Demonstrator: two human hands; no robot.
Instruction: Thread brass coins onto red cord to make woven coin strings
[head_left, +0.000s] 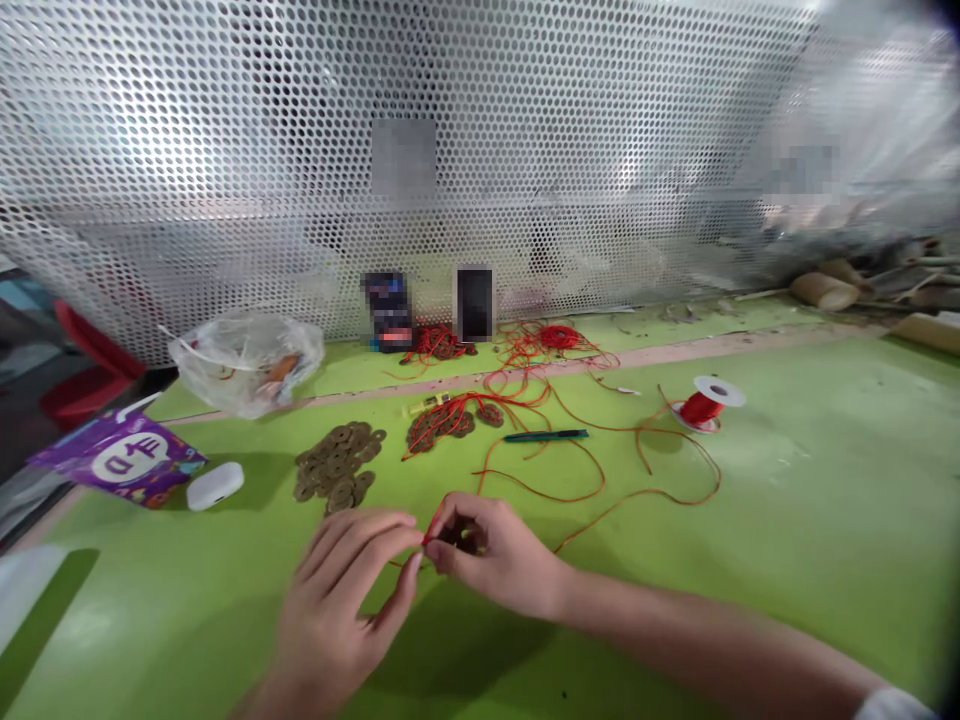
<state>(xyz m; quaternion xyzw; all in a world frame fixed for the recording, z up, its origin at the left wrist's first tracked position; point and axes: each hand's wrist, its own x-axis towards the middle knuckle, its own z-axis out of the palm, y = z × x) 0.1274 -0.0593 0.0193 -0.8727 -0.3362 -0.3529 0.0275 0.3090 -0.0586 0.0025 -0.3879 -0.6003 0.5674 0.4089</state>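
Note:
My left hand (341, 590) and my right hand (506, 555) meet over the green table, fingertips nearly touching. Between them is a red cord (427, 540), pinched by the thumb and fingers of each hand. Dark brown coin-like discs (465, 540) show inside the curl of my right hand, partly hidden by its fingers. Just beyond my left hand lies a pile of brass-coloured coins with holes (337, 460). More coins strung on red cord (442, 425) lie straight ahead, with a dark green pen-like tool (546, 436) beside them.
A spool of red cord (703, 408) stands at right, its loose cord looping across the table. On the left are a purple packet (120, 455), a white case (216, 487) and a clear plastic bag (247, 360). Two phone-like objects lean against the perforated metal screen (525, 150).

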